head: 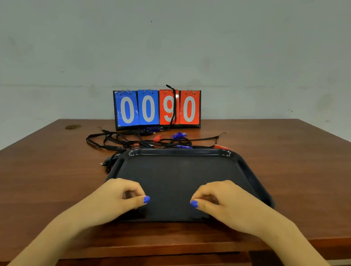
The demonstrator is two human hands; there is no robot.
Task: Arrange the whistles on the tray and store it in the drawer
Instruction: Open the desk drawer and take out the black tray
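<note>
A black tray [177,171] lies on the wooden table in front of me, with nothing on it. Behind its far rim sits a tangle of black lanyards [106,141] with several whistles: a purple whistle [178,135], a red whistle [156,138], a second red whistle [221,147] at the tray's far right corner and a black one [109,161] by its left edge. My left hand [120,198] and my right hand [223,200] are over the tray's near part, fingers curled under, thumbs pointing inward, holding nothing.
A flip scoreboard [157,110] reading 0090 stands against the wall behind the whistles, with a lanyard draped over it. The drawer front [159,256] shows under the table's near edge, closed. A round cable hole [72,127] is at the far left.
</note>
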